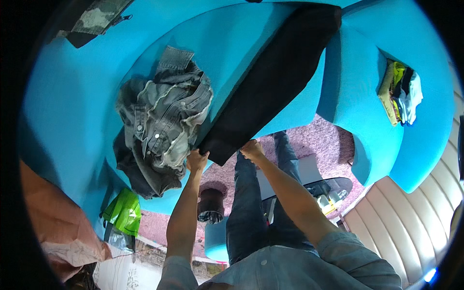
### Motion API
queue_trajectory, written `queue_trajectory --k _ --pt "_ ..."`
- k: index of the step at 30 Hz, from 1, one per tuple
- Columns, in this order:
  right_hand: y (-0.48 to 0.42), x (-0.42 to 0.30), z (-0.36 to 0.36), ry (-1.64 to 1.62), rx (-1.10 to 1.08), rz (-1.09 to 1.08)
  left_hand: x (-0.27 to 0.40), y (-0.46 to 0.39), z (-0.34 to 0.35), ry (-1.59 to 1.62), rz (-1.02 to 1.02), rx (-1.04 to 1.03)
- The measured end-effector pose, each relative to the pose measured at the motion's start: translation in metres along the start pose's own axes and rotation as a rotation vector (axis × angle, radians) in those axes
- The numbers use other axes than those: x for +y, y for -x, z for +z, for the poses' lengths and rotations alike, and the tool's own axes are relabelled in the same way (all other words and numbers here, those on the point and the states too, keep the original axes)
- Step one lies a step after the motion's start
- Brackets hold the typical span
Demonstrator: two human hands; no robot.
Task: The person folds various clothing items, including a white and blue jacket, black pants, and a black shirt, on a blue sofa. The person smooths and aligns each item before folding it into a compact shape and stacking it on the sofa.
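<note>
A long piece of black fabric [275,76], which looks like folded trousers, stretches diagonally over the blue sofa. Its near end is gripped at one corner by my left hand [197,160] and at the other by my right hand [252,150]. The far end rests near the sofa's back at the top. Beside my left hand, a crumpled heap of grey denim clothing [166,116] with metal buttons lies on the seat.
The blue sofa [72,94] curves around me. Folded clothes [398,92] sit on its right part, a camouflage garment [98,20] at upper left. A green bag [124,212] stands at lower left. An oval glass table [331,190] is by my legs on the pink carpet [308,141].
</note>
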State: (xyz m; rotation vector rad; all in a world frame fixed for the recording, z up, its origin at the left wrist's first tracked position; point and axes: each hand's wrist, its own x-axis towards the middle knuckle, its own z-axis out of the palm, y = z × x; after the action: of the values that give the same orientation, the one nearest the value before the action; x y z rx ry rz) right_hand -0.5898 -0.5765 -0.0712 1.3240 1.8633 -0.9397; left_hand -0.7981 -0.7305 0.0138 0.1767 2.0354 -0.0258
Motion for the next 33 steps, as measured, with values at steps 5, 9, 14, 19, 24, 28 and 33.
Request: queue_trajectory --k 5,9,14,19,24,28,33 --pt "-0.014 -0.061 -0.109 0.043 0.427 -0.300 -0.048 0.010 0.042 0.256 0.034 0.542" --pt "-0.021 -0.102 -0.177 -0.670 0.875 0.043 -0.039 0.031 0.035 1.145 -0.454 0.328" --pt "-0.060 -0.053 -0.185 -1.143 0.809 0.282 -0.053 0.015 0.052 1.274 -0.387 0.021" --pt "-0.055 -0.048 -0.204 -1.163 0.626 0.216 -0.066 0.013 0.053 1.522 -0.402 0.008" --pt "-0.033 -0.031 -0.201 -0.802 0.811 -0.048 -0.065 0.035 0.051 1.834 -0.121 -0.074" --pt "-0.053 -0.010 -0.196 -1.132 0.539 0.441 -0.058 0.029 0.048 1.686 -0.285 -0.011" --pt "-0.034 -0.018 -0.213 -0.800 0.614 -0.011 -0.042 0.060 0.032 1.455 -0.189 0.226"
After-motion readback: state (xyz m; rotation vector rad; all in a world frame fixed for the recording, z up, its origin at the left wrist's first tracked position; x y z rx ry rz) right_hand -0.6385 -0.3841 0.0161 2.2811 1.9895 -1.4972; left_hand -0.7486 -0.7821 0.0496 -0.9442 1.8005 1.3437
